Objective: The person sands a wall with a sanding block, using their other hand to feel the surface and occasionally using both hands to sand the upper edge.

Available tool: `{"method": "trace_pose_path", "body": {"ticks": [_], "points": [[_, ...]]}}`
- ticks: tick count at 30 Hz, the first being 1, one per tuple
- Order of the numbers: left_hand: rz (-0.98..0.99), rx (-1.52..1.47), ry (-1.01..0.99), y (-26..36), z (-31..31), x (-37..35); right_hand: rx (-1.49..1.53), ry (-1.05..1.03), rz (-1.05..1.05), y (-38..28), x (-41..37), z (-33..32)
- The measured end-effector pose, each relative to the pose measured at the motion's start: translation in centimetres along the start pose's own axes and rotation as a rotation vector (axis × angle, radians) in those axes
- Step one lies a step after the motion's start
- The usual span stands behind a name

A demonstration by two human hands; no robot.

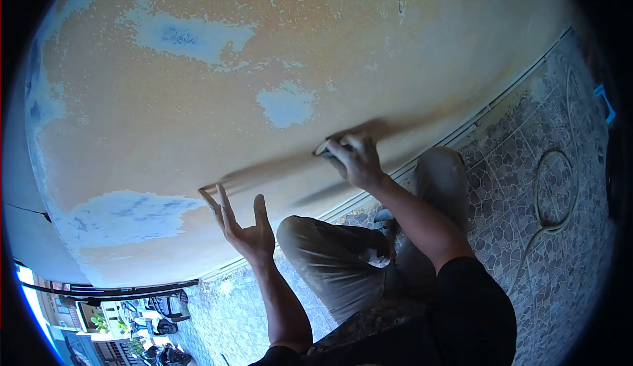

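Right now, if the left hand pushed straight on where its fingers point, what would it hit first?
The peeling orange wall. The left hand has its fingers spread, their tips seemingly already at it, though depth is unclear. The right hand and its dark tool sit aside.

Orange wall [277,43] blue-patched; grey mosaic floor [521,168].

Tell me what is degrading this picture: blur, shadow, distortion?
Head view: strong fisheye with black corners, the wall bulging and the scene tilted; soft shadow streaks on the wall beside the right hand and left hand; daylight overexposed at lower left; the dark thing in the right hand's grip too small to identify.
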State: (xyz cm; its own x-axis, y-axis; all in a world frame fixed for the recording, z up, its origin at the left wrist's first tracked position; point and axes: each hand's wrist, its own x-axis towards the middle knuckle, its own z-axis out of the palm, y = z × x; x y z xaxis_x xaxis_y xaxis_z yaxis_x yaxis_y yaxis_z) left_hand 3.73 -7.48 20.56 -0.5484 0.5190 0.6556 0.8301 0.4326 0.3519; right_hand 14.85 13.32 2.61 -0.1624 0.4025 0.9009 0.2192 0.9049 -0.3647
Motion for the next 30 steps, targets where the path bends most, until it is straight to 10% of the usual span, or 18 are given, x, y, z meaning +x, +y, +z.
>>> {"method": "trace_pose_path", "body": {"ticks": [5, 13, 17, 20, 25, 30], "points": [[-0.102, 0.13, -0.238, -2.2, -3.8, 0.1, 0.261, 0.617, 0.728, 5.6, 6.3, -3.0], [-0.123, 0.067, -0.092, -0.6, -0.8, -0.7, 0.012, 0.0, -0.015, -1.2, 0.7, -0.7], [-0.146, 0.059, -0.206, -1.2, -1.9, -1.0, 0.193, 0.561, 0.55, 3.3, 6.9, -2.0], [-0.149, 0.077, -0.256, -0.4, -1.2, -1.2, 0.196, 0.578, 0.663, 2.8, 7.9, -2.4], [-0.158, 0.036, -0.09, 0.6, 0.5, -1.2, -0.034, -0.029, -0.049, -0.3, 0.6, -0.4], [-0.211, 0.008, -0.062, -1.8, -4.1, -0.2, 0.087, 0.508, 0.567, 6.3, 6.0, -3.5]]}}
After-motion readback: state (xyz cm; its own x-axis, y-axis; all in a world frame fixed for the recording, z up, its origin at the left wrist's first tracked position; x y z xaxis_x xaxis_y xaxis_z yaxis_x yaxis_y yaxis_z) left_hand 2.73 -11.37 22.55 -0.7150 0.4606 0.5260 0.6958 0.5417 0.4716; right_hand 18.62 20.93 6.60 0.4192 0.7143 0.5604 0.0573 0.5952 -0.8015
